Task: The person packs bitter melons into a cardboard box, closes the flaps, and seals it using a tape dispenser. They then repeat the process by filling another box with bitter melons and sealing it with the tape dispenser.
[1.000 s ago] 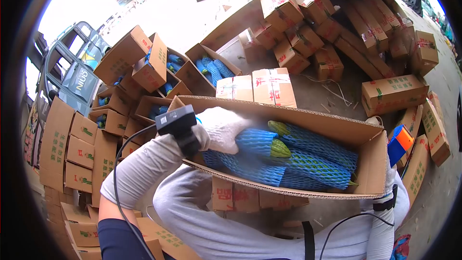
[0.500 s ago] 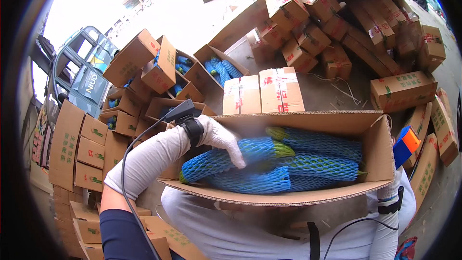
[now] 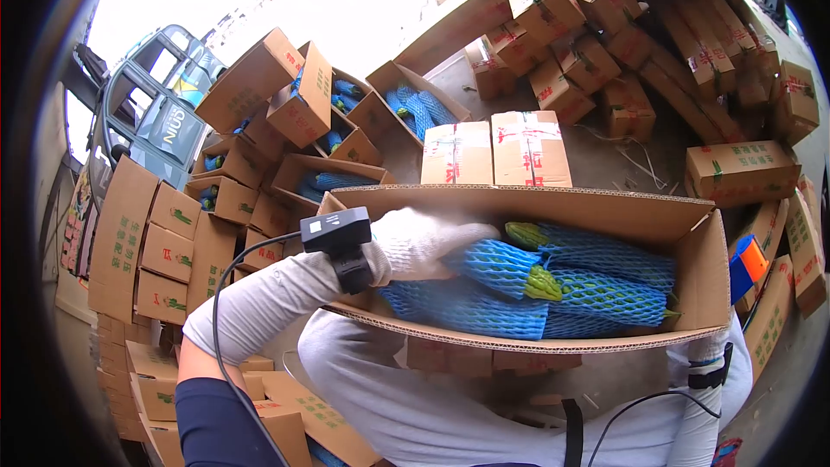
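OK so, your right hand at lower right is mostly hidden by the box's end; can't tell its grip. In the open cardboard box just right of center, your left hand is curved over the left end of a blue-netted gourd, fingers too blurry to tell how tight. Other netted gourds lie beside it. Farther off: piled cartons upper right, truck upper left.

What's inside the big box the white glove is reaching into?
Green vegetables in blue mesh lie in the big box. The left hand hides part of them, and whatever lies underneath can't be seen.
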Tool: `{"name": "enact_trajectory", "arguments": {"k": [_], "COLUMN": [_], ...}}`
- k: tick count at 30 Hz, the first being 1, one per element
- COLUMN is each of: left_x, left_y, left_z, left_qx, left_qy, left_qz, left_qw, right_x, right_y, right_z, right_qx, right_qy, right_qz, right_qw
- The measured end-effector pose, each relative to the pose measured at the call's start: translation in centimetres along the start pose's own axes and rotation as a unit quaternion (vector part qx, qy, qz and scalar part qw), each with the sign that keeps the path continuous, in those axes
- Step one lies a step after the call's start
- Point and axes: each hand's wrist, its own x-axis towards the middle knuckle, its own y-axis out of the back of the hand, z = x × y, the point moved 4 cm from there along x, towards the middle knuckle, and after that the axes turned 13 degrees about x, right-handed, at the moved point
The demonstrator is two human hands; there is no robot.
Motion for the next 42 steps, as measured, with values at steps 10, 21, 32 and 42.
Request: {"name": "enact_trajectory", "arguments": {"k": [10,21,32,42], "left_x": [-0.7,-1.2,0.9,2.4], "left_y": [-3.6,0.2,1.6,-1.6], "left_z": [-1.2,3.8,5.8,4.7], "left_qx": [-0.346,0.002,0.317,0.142], "left_qy": [0.054,-0.006,-0.019,-0.029], "left_qz": [-0.233,0.151,0.208,0.195], "left_qw": [0.907,0.989,0.925,0.970], "right_x": [-1.2,-1.1,-0.2,0.4], "right_y": [1.4,2.5,4.7,8.1], "right_z": [-0.5,0.1,1.0,1.6], "right_qx": [0.015,0.044,0.054,-0.008], "right_qy": [-0.005,-0.015,-0.017,-0.016], "right_qz": [0.018,0.022,0.011,-0.087], "right_qw": [1.000,0.999,0.998,0.996]}}
